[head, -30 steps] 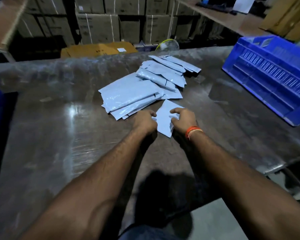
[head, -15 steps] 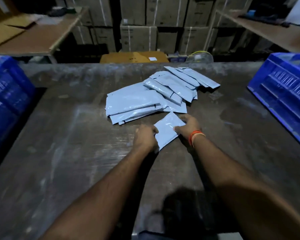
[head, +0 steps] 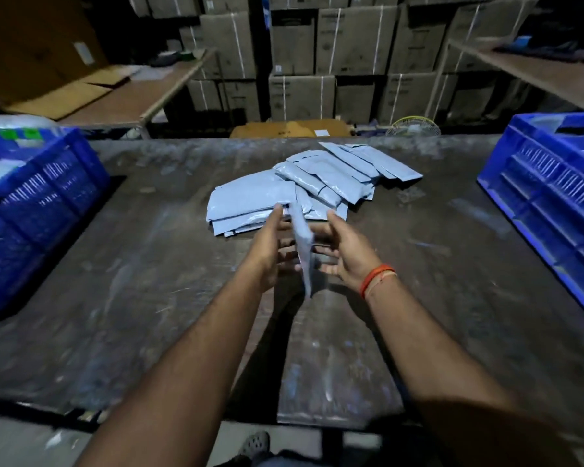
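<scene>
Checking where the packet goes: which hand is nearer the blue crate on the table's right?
Right. The right hand lies left of the crate, across bare table; the left hand is farther, beyond the held packet.

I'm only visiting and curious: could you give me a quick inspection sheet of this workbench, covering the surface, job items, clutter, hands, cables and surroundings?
Surface: dark table, scuffed and streaked with pale marks.
Job's things: one grey pouch held edge-on above the table; pile of pouches lying beyond it.
Clutter: small clear scrap to the right of the pile.
Hands: left hand grips the pouch; right hand, fingers spread, touches its other face. Both are blurred.
Cables: nothing seen.
Surroundings: left blue crate and right blue crate on the table's ends; stacked cartons and a fan behind.
</scene>
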Available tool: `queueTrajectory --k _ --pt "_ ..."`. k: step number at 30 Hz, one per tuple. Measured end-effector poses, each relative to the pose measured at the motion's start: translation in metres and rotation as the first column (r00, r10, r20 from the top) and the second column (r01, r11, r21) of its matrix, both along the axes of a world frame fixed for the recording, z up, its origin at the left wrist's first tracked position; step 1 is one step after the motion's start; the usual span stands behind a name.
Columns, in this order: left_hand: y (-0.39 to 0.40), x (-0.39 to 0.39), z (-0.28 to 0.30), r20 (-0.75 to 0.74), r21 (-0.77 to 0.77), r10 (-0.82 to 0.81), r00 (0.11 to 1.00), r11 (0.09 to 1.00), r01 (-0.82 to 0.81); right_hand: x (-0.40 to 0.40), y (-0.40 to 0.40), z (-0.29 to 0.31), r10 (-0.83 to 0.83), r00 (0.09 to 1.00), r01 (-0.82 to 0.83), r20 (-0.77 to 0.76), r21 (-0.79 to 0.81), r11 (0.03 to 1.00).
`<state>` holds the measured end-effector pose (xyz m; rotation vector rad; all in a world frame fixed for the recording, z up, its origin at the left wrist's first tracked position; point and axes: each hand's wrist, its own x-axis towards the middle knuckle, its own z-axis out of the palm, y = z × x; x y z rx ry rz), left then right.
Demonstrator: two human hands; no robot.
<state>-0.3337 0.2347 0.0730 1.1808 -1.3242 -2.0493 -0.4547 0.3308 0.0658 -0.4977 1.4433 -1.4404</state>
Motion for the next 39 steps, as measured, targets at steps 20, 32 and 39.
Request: queueTrajectory --k 20,32,39 --pt "-0.028 0.076 -0.081 0.671 -0.736 0.334 0.663 0.41 0.539 0.03 -0.007 -0.093 0.018 0.452 0.09 -0.892 0.066 0.994" --pt "-0.002 0.081 -0.118 0.775 -0.63 0.22 0.593 0.345 0.696 0.049 -0.015 -0.11 0.444 -0.049 -0.053 -0.895 0.446 0.893" --pt "-0.004 0.095 -0.127 0.783 -0.622 0.26 0.565 0.314 0.717 0.05 -0.006 -0.115 0.474 -0.035 0.033 -0.88 0.473 0.881"
